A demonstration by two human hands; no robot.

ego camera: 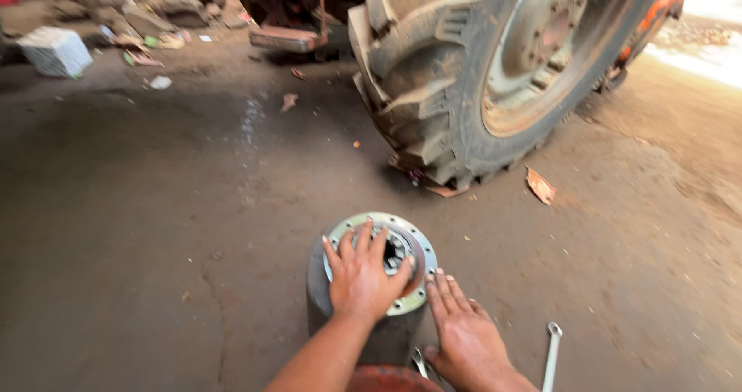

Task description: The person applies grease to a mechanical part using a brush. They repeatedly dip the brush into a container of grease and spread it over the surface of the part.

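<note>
While both hands lie flat, ungripping | left hand (359,276), right hand (464,338) | round bolt-holed grey hub (371,284) upright

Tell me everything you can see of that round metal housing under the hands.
The housing is a dark, dirty metal drum standing upright on the dirt floor. On top sits a light grey flange ring with bolt holes around it and an open centre showing inner parts. The left hand lies flat on the flange; the right hand rests beside its right rim.

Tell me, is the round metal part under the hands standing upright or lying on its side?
Upright: the metal hub stands on the floor, its bolt-hole flange facing up under the left hand.
</note>
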